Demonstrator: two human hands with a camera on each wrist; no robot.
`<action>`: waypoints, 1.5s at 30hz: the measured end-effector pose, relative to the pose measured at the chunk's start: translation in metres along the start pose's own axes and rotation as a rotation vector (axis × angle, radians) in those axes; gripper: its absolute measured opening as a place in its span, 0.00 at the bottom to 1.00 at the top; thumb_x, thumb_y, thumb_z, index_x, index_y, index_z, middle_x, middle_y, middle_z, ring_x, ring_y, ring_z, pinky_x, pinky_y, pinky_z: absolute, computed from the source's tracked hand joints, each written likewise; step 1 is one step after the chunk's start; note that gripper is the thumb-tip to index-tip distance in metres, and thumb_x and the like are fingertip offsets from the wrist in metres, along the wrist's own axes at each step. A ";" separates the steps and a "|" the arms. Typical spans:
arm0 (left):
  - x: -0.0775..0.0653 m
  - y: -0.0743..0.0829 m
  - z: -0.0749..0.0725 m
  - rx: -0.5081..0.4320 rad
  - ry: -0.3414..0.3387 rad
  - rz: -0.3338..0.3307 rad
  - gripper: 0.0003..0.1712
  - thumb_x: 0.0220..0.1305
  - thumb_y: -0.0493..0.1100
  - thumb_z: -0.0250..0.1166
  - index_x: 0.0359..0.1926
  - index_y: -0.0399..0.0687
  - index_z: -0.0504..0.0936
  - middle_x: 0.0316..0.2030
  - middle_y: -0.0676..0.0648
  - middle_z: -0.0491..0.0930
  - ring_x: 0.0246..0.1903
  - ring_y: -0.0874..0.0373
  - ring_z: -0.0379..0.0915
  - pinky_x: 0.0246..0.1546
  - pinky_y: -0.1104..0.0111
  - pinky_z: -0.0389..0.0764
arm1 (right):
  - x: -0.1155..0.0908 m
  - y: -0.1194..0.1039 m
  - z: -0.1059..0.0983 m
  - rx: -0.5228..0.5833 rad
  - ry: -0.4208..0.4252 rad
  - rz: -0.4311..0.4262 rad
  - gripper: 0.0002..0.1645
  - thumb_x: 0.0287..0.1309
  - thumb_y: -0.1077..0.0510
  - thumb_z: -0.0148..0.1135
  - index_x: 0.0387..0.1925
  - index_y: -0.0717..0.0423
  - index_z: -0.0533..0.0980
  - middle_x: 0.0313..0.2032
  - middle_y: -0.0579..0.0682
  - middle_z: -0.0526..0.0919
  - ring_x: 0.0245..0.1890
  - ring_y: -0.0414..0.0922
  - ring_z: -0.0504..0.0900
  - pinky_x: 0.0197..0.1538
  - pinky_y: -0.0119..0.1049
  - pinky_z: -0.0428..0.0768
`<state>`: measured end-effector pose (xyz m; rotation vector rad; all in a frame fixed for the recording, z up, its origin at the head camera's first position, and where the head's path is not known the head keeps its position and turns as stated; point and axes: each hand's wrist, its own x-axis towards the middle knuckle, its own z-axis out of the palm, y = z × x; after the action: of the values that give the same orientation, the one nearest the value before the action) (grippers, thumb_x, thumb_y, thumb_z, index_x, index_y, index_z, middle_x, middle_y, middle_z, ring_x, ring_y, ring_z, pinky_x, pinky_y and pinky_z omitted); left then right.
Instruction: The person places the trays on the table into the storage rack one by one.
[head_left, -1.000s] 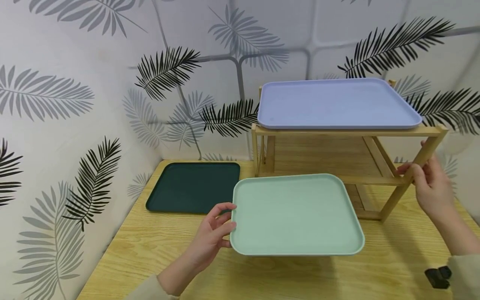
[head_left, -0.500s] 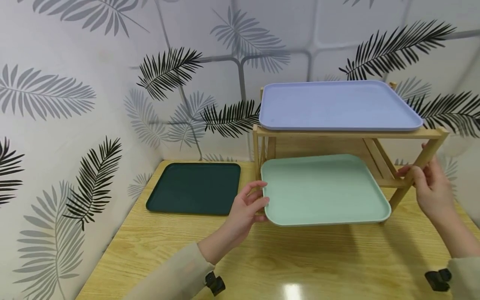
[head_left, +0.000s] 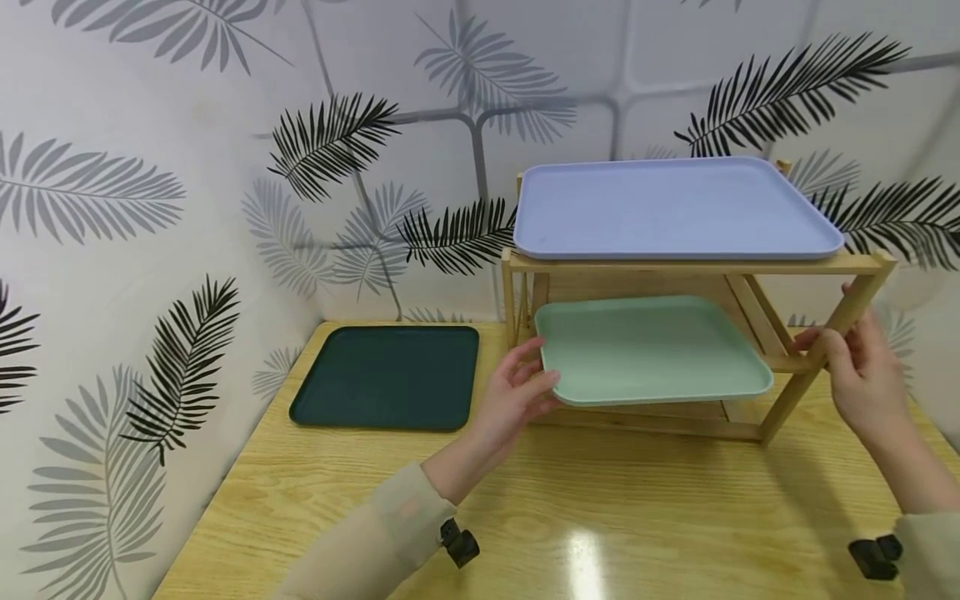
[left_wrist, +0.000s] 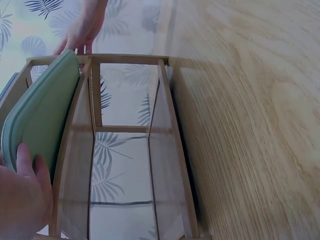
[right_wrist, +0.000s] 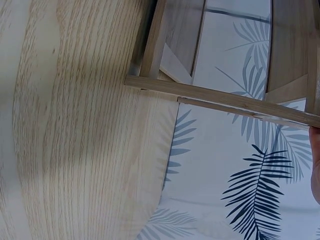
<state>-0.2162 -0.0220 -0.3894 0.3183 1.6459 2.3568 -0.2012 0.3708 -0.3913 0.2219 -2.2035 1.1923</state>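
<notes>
My left hand (head_left: 513, 387) grips the left edge of a mint-green tray (head_left: 652, 350). The tray is inside the middle level of a wooden shelf rack (head_left: 791, 400), its front edge at the rack's front. In the left wrist view, the left fingers lie against the underside of the green tray (left_wrist: 45, 110), just above the middle board. My right hand (head_left: 866, 375) holds the rack's right post where the middle shelf meets it. Only a sliver of the right hand (right_wrist: 315, 160) shows in the right wrist view. A lavender tray (head_left: 678, 208) rests on the rack's top level.
A dark green tray (head_left: 386, 375) lies on the wooden table (head_left: 330, 500) left of the rack. Leaf-patterned wall covering (head_left: 172, 183) stands close behind and to the left. The rack's lower shelf (left_wrist: 162, 150) is under the middle one.
The green tray has moved rightward and away from me, from in front of the rack into its middle level, carried by my left hand. My right hand has stayed on the post.
</notes>
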 end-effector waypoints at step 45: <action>0.051 -0.024 0.019 0.293 0.108 0.184 0.12 0.67 0.33 0.61 0.51 0.40 0.74 0.22 0.36 0.83 0.18 0.52 0.82 0.22 0.62 0.82 | 0.001 0.003 0.000 0.034 0.001 -0.015 0.35 0.72 0.67 0.40 0.76 0.46 0.49 0.33 0.27 0.77 0.37 0.24 0.77 0.42 0.13 0.70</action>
<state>-0.2561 0.0194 -0.4036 0.4204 2.1019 2.2908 -0.2029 0.3728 -0.3924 0.2513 -2.1781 1.2228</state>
